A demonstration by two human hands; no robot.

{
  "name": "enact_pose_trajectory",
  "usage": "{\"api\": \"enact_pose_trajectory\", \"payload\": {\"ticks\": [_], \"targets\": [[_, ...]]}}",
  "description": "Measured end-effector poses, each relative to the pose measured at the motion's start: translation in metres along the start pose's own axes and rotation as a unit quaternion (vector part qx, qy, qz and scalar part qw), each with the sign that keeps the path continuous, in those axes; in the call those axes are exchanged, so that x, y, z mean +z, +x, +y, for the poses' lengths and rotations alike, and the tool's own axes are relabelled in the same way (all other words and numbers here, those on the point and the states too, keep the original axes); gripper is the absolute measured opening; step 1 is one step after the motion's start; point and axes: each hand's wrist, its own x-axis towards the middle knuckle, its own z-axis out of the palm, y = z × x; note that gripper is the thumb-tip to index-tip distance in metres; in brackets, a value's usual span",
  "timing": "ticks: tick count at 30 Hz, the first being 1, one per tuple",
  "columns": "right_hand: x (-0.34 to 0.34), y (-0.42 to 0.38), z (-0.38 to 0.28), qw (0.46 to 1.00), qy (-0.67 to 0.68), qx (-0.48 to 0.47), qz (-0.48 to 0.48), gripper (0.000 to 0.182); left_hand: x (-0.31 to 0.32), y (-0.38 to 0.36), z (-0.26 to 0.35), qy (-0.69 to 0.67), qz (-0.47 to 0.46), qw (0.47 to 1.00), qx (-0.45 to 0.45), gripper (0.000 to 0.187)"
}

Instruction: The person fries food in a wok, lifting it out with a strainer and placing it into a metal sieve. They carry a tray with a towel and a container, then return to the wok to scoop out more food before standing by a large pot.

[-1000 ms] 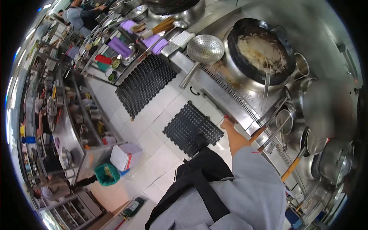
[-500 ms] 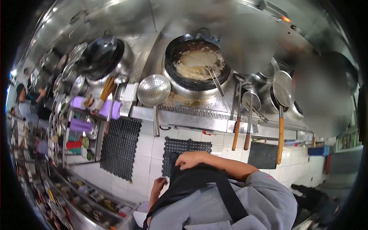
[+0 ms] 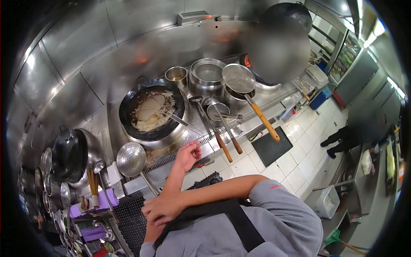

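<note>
Right hand (image 3: pixel 162 210) is laid over left forearm (image 3: pixel 172 182), grip unclear; left hand (image 3: pixel 187 156), half-curled, seems empty. At its nine o'clock: stiff-looking skimmer (image 3: pixel 131 159), best held by handle (image 3: pixel 150 183).

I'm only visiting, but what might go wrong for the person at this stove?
Splashes: the left hand is near the wok, whose frothy liquid looks hot and might spit.

A knock: the perforated ladle and the wooden-handled strainer have handles jutting past the stove's front edge, so a passing arm could perhaps tip them.
</note>
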Motion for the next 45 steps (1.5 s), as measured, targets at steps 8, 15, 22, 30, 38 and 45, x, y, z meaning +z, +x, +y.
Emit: {"api": "enact_pose_trajectory", "payload": {"ticks": [8, 15, 22, 30, 38, 45], "targets": [[-0.03, -0.007, -0.016, 0.999, 0.003, -0.037, 0.016, 0.013, 0.018, 0.045, -0.023, 0.092, -0.001, 0.993, -0.08, 0.019], [-0.081, -0.07, 0.022, 0.999, 0.051, 0.0, -0.009, 0.018, 0.014, 0.045, -0.011, 0.037, 0.048, 0.998, -0.018, 0.021], [-0.1, -0.077, -0.001, 0.992, 0.086, -0.022, -0.09, 0.019, 0.075, 0.041, -0.02, 0.033, 0.031, 0.999, -0.015, 0.023], [-0.191, -0.137, 0.016, 0.966, -0.13, 0.224, 0.025, 0.015, 0.028, -0.007, -0.039, 0.261, 0.013, 0.923, 0.283, 0.027], [-0.197, -0.208, 0.132, 0.771, -0.322, 0.536, 0.118, 0.077, -0.143, -0.183, -0.166, 0.408, 0.368, 0.826, -0.13, 0.041], [-0.202, -0.18, 0.177, 0.717, -0.354, 0.583, 0.145, 0.061, -0.267, -0.324, -0.399, 0.435, 0.439, 0.747, -0.244, 0.033]]}}
